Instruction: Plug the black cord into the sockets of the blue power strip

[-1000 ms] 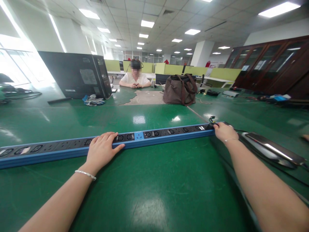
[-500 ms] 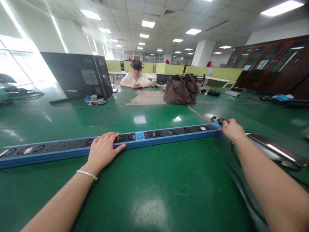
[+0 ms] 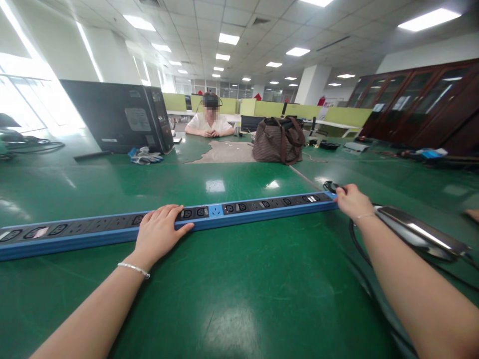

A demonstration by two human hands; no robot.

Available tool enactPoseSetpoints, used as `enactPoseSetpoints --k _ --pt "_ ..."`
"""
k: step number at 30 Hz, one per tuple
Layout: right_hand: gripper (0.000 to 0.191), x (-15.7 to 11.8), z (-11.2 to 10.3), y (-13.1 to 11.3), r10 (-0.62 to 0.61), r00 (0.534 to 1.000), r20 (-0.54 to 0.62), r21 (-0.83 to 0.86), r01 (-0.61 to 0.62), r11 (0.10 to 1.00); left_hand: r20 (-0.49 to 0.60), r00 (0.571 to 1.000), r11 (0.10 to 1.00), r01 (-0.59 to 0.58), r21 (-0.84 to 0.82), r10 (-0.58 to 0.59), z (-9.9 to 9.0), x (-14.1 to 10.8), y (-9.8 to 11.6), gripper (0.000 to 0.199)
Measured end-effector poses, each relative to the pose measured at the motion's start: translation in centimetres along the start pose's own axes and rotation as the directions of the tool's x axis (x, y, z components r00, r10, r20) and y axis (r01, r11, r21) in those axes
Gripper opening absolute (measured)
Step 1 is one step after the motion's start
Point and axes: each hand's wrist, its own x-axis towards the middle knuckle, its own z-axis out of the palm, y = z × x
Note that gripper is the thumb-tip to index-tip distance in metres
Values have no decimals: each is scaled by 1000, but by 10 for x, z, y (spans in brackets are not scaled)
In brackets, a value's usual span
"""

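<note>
A long, narrow power strip with blue edges and a black socket-lined face (image 3: 269, 204) lies on the glossy green worktop (image 3: 239, 279), slanting from about 9 o'clock to 3 o'clock across the view. At 8 o'clock, the left hand (image 3: 159, 224) rests over it, the grip clasped across the strip, fingers on top and thumb along the near side. At 3 o'clock, the right hand (image 3: 354, 200) is at the strip's far end, fingers drawn together on a looped black cable (image 3: 330, 186); whether they also pinch the strip cannot be told. A shiny grey-and-black elongated case (image 3: 422, 229) sits beyond that forearm, towards 4 o'clock.

The step in hand appears to be steadying the strip while handling its cable end. The next move seems to call for a firm left hold and careful control of the cable.
</note>
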Motion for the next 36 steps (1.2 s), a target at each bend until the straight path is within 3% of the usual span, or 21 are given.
enactPoseSetpoints --k 3,9,14,18,36 --pt "48 -12 -2 -13 12 1000 -28 3 -12 1000 -5 1000 1000 1 -8 -1 -1 0 0 59" --pt "44 -33 1 -47 -204 979 14 130 201 971 -6 1000 1000 -3 2 3 0 0 -1 58" --pt "42 -47 6 -65 -237 970 58 148 226 963 -15 1000 1000 -10 15 10 1 0 -1 58" --pt "43 -52 10 -68 -194 980 40 161 185 969 -7 1000 1000 -6 9 6 1 -1 0 58" --pt "44 -52 12 -66 -209 978 1 150 206 967 4 1000 1000 6 2 -6 1 1 -2 59"
